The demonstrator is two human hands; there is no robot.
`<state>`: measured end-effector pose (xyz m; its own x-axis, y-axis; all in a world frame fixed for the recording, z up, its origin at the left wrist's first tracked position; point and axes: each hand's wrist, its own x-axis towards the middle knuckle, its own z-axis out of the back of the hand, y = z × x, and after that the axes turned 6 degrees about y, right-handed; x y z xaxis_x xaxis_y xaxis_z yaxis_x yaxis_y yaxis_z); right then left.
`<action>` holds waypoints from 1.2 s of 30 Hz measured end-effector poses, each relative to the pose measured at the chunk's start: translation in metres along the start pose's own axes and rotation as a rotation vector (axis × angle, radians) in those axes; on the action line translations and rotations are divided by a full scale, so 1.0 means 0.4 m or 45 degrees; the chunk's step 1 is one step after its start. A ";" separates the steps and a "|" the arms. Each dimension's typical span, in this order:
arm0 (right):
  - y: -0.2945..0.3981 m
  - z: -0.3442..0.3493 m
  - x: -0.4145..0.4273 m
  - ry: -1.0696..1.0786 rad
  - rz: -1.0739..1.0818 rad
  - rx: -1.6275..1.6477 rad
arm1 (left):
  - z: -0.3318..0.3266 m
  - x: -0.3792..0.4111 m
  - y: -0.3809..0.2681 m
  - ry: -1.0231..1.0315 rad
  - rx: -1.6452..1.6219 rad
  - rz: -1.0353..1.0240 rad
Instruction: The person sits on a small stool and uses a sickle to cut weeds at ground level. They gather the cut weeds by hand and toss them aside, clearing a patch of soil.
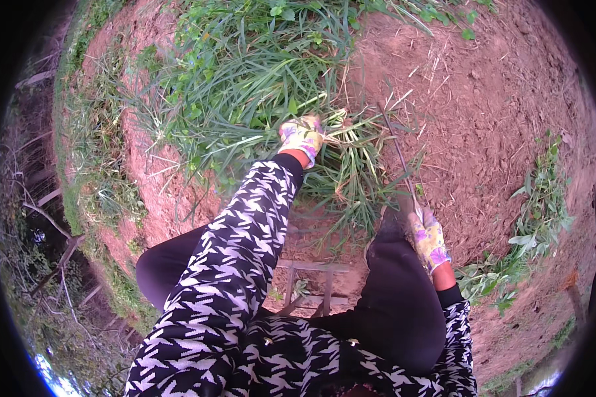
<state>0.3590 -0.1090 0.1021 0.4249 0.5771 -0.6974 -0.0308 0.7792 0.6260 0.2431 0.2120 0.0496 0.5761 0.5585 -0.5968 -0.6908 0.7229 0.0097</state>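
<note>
My left hand [303, 134], in a yellow floral glove, is closed around a bunch of long grass stems [345, 129] near the middle of the view. The stems' pale ends show beside the glove, and leaves hang down to its right. At the right, my right hand [429, 238], in a matching glove, grips a thin dark tool [399, 149] with a long, narrow shaft or blade. Its far end reaches up beside the grass bunch; whether it touches the stems I cannot tell.
Dense green grass [258, 64] grows ahead and to the left. Reddish soil [477, 124] with dry bits lies at the right, beside a curved row of leafy plants [531, 233]. A low frame [313, 266] stands between my legs. Bare branches [62, 253] are at the far left.
</note>
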 end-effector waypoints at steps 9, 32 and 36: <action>0.115 -0.065 0.224 0.064 0.179 -0.102 | 0.021 0.031 -0.039 0.137 0.134 0.041; 0.057 -0.024 0.113 0.187 0.068 -0.071 | 0.038 -0.016 -0.021 0.033 0.014 -0.016; -0.002 -0.003 0.030 0.148 -0.020 -0.123 | 0.039 -0.040 -0.028 0.093 0.068 -0.035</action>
<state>0.3631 -0.1025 0.0926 0.3190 0.5844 -0.7462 -0.1145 0.8053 0.5817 0.2484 0.2014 0.0713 0.5600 0.5082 -0.6543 -0.6498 0.7594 0.0336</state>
